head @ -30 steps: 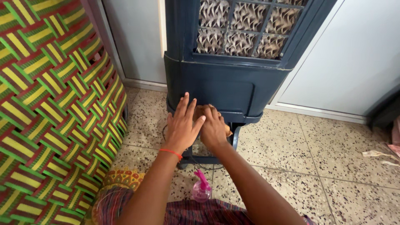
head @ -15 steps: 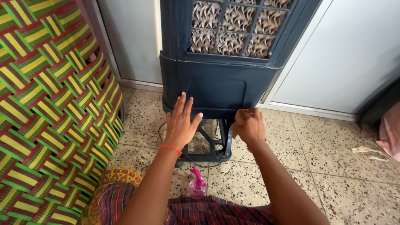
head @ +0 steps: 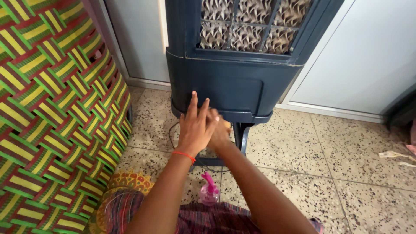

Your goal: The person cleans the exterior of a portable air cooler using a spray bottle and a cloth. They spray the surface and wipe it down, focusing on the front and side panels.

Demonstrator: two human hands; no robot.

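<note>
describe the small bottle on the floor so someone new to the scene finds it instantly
Start at the tall dark blue air cooler standing on the speckled floor. Come straight toward the camera past its stand, between the person's forearms: the spray bottle stands there. It is the only pink, translucent thing, with a bright pink trigger top.

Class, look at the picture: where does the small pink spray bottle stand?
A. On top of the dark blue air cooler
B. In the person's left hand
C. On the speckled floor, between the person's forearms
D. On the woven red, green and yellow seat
C: the pink spray bottle stands upright on the speckled floor, between the two forearms and near the base of the air cooler.
</note>
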